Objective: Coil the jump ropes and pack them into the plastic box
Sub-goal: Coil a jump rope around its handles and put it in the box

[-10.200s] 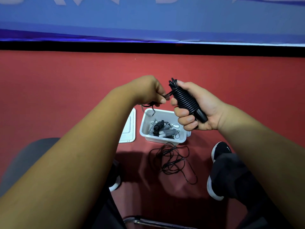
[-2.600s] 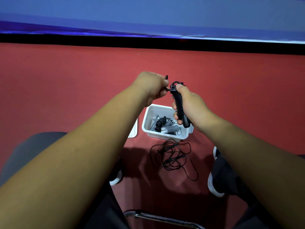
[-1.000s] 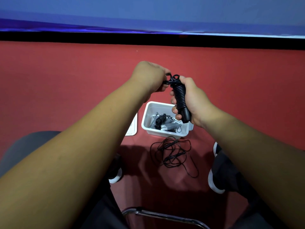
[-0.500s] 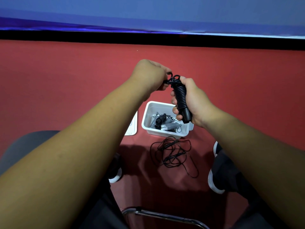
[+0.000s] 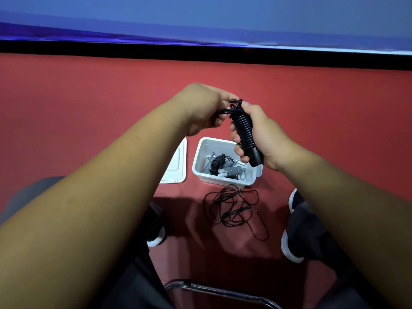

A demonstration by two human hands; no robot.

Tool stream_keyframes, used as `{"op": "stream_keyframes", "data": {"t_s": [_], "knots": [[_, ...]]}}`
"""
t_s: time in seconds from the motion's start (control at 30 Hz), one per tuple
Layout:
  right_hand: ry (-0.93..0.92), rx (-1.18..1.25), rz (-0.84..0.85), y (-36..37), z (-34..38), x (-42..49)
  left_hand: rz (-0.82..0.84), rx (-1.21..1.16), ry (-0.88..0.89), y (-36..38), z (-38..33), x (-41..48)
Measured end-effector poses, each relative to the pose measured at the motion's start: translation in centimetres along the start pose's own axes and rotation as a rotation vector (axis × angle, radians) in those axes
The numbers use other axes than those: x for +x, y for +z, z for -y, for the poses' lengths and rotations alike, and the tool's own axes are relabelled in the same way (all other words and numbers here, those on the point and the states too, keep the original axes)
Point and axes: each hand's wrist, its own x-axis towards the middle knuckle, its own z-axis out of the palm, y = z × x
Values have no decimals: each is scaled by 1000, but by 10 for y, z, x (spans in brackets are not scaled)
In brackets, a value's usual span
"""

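My right hand [image 5: 259, 132] grips a black jump rope [image 5: 245, 132] whose cord is wound tightly round its handles, held upright above the floor. My left hand [image 5: 205, 110] pinches the loose end of that cord at the top of the bundle. Below them on the red floor stands a white plastic box [image 5: 201, 161] holding coiled grey and black jump ropes [image 5: 223, 167]. A loose, tangled black jump rope [image 5: 234, 208] lies on the floor just in front of the box.
The box's white lid [image 5: 177, 168] lies flat to its left. My shoes [image 5: 294, 230] stand either side of the tangled rope, and a metal chair rail [image 5: 223, 293] crosses the bottom. A black strip and blue wall bound the far floor.
Over the last seconds both hands have risen slightly with the bundle. My left hand keeps working the cord end at the top; the wound cord looks tighter than ten seconds ago.
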Motion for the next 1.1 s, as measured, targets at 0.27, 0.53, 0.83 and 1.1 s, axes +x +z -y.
{"op": "stream_keyframes", "data": {"t_s": [0.27,0.53,0.83,1.1], "knots": [[17,-131,-23,-5,-2,0,-308,403,269,4,18,10],[6,-149,-29,-10,2,-2,-226,549,368,8,16,8],[26,-227,-37,-15,-1,-1,-139,491,324,3,21,7],[74,-194,53,-16,-5,0,19,385,260,-3,14,8]]}}
